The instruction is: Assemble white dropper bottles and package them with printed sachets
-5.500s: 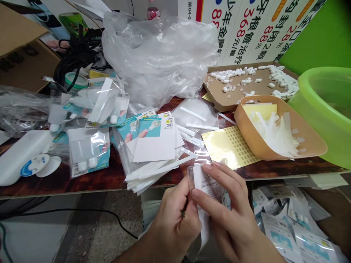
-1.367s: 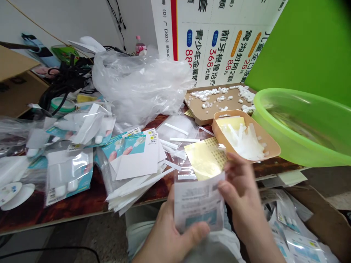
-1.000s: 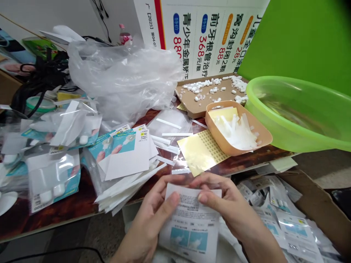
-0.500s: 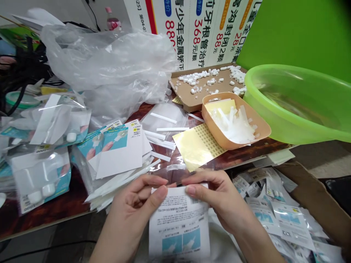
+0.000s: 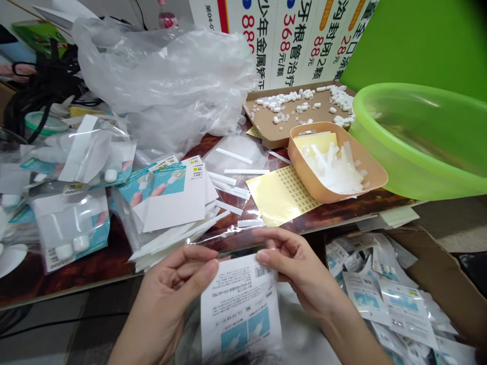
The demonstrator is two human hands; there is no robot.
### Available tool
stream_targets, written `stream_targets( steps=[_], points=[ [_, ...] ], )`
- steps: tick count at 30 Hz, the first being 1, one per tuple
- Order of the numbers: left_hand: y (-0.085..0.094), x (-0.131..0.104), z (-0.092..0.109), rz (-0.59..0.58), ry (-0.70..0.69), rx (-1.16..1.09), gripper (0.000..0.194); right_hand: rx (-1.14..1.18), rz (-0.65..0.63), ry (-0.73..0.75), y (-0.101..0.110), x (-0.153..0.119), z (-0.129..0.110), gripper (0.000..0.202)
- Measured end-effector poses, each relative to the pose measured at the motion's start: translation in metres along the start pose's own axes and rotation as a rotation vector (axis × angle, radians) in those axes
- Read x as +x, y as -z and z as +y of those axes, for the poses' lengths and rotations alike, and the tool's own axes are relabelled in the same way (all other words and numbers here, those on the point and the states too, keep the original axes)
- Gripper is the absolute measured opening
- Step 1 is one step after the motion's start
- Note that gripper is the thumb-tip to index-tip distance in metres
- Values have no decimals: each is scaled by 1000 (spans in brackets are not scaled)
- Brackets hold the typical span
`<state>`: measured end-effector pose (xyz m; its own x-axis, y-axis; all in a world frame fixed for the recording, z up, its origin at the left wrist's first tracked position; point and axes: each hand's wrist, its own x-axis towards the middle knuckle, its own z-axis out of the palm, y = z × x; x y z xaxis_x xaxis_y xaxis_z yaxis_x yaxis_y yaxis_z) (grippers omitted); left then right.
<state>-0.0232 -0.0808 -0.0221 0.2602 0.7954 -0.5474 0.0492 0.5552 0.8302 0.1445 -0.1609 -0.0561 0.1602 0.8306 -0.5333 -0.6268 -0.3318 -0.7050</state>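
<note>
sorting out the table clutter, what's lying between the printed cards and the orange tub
In the head view, white strips and clear plastic film lie nearer the printed cards, with a yellow sticker sheet nearer the orange tub.

My only camera sits on my head, facing forward and down, with my left grip point(image 5: 173, 286) and right grip point(image 5: 299, 268) close at the lower edge, the surface point(image 5: 335, 214) beyond, a sign point(image 5: 281, 56) behind it.

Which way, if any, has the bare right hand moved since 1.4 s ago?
Yes: the right hand moved left against the yellow, dotted rectangular sheet.
</note>
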Motion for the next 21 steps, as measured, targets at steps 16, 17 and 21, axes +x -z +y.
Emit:
stream_targets(
  steps=[16, 17, 21],
  points=[
    [20, 3, -7, 41, -67, 31, 23, -155, -180, 129, 3, 2, -5, 17],
    [20, 4, -7, 42, -75, 27, 23, -183, -213, 153, 5, 3, -6, 16],
    [22, 9, -10, -3, -68, 10, 22, -282, -279, 259, 19, 11, -1, 18]
  ],
)
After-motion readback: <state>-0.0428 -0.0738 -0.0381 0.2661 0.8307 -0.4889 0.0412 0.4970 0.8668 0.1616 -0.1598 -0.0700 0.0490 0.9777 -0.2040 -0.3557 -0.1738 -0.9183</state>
